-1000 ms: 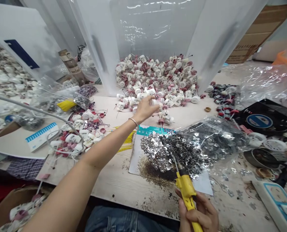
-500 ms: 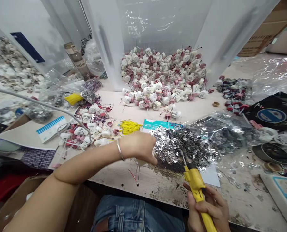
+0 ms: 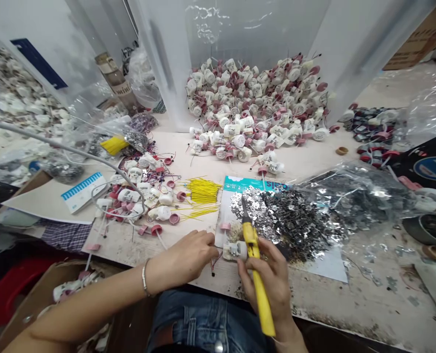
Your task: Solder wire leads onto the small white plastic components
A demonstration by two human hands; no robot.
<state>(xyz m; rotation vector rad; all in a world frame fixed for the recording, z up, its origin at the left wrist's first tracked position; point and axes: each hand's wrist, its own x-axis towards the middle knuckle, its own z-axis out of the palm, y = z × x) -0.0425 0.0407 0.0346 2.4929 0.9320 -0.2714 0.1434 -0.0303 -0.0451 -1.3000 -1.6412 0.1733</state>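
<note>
Right fingers grasping one long yellow plastic tool, left fingers curled, hold unclear, one white plastic cylinder, one tall brown "mini" container

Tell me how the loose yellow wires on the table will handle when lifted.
The loose yellow wires look thin, so probably light and bendy. They lie fairly straight, suggesting slight springiness. Several fan out singly, so some may slide away.

The head-worn camera looks forward and down from close above the worktable.
</note>
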